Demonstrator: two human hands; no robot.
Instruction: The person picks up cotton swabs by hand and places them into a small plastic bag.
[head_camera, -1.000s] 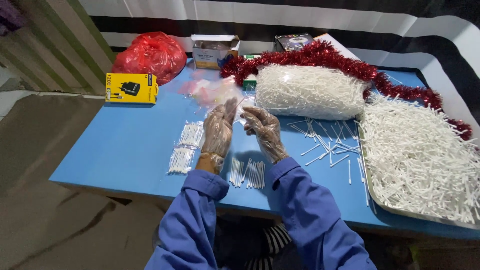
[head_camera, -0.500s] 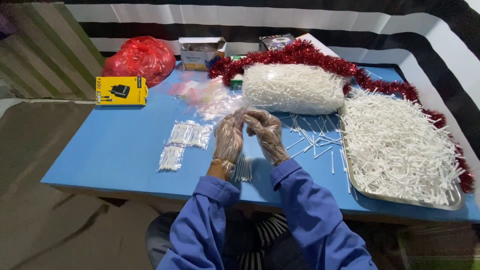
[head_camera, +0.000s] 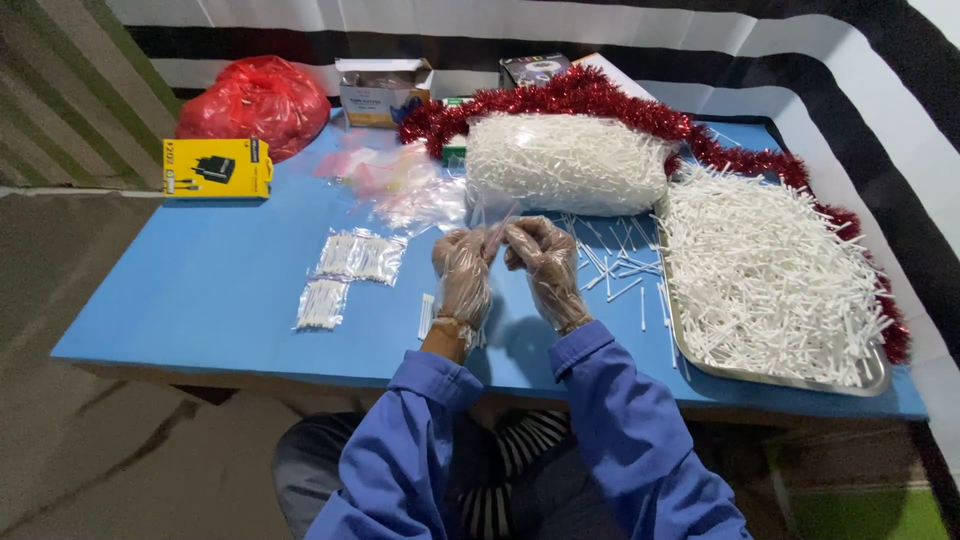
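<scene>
Blue table (head_camera: 200, 290), striped wall (head_camera: 800, 40)

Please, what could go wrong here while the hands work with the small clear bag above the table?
The tray is heaped with white sticks and reaches the table edge; a nudge from the right hand could spill them. Loose sticks lie under both hands and may get swept off. The thin clear bag, pinched by the left hand too, might tear.

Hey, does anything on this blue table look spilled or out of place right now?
Yes. Loose white sticks lie scattered on the blue table, outside the heaped metal tray. The left hand and right hand, both in clear gloves, meet just beside them. Nothing looks damaged.
</scene>
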